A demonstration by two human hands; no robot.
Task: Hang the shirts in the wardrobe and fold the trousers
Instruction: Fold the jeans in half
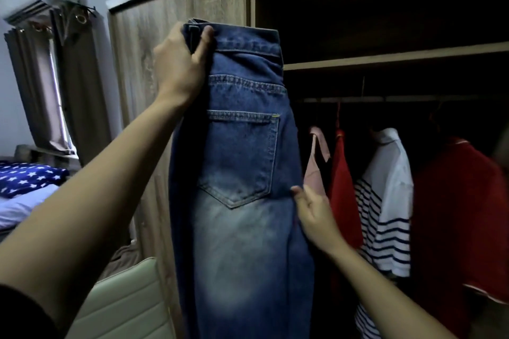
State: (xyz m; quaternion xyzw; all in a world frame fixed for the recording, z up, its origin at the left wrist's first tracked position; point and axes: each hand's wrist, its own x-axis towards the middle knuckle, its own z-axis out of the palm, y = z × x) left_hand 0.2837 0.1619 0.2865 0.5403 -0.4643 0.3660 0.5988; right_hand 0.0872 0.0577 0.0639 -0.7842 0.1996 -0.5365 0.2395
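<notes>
Blue jeans point(242, 173) hang clenched at the waistband by the left hand point(180, 63), while the right hand point(314, 212), fingers loosely spread, touches their seam edge.

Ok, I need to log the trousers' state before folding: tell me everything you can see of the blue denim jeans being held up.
The blue denim jeans hang upright in front of the open wooden wardrobe, apparently folded lengthwise, back side facing the camera. One stitched back pocket shows, with a faded pale patch below it. The left hand grips the waistband at the top corner; the right hand touches the right edge, roughly level with the pocket's bottom. The legs run out of view below.
</notes>
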